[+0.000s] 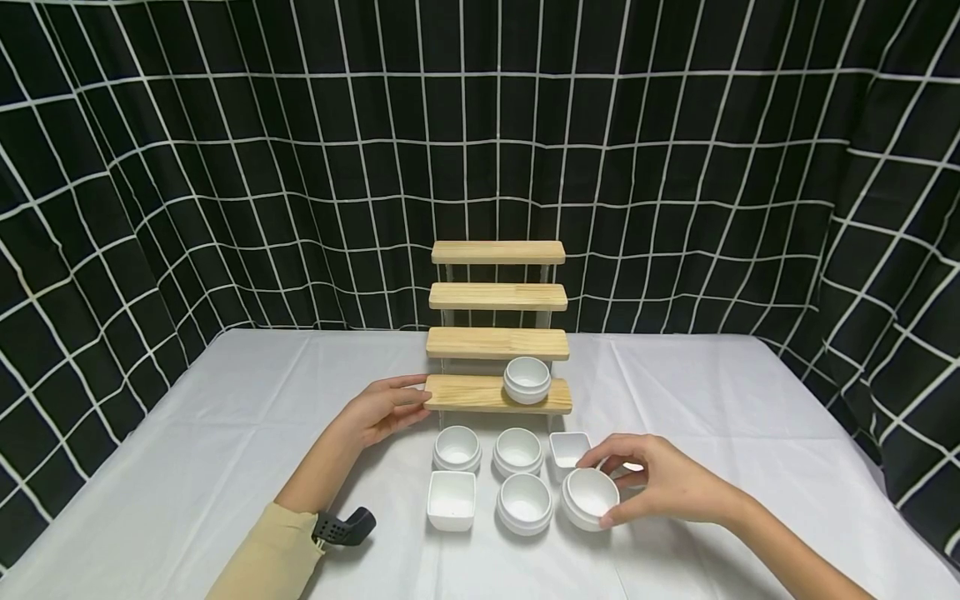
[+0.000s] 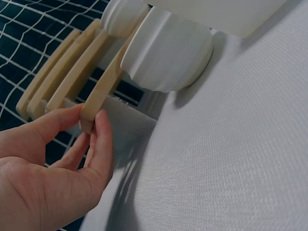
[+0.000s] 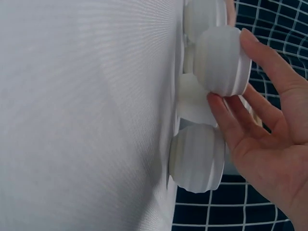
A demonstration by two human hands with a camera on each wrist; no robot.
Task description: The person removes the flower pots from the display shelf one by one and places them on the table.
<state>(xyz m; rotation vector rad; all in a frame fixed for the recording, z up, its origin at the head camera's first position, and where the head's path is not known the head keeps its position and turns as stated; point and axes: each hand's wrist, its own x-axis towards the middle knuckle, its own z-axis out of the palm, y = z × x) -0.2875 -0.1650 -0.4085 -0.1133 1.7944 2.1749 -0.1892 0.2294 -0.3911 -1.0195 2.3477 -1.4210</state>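
With thumb and fingers my right hand (image 1: 663, 483) grips a round white ramekin (image 1: 592, 496) by its sides. In the right wrist view this ramekin (image 3: 221, 60) appears slightly above the white cloth, its mouth tilted a little. My left hand (image 1: 390, 408) pinches the left end of the lowest wooden shelf board (image 1: 465, 393), seen closely as a board end (image 2: 94, 103) in the left wrist view. On that board's right half stands another round ramekin (image 1: 527, 379). Behind the right fingers, a square white dish (image 1: 570, 446) and a further round ramekin (image 3: 197, 159) are partly hidden.
Before the stepped rack, whose upper boards (image 1: 498, 342) rise behind, stand round ramekins (image 1: 457, 448) in several places, including a middle one (image 1: 524, 504), plus a square dish (image 1: 452, 500). A white cloth (image 1: 262, 467) covers the table. A black grid curtain (image 1: 495, 117) hangs behind.
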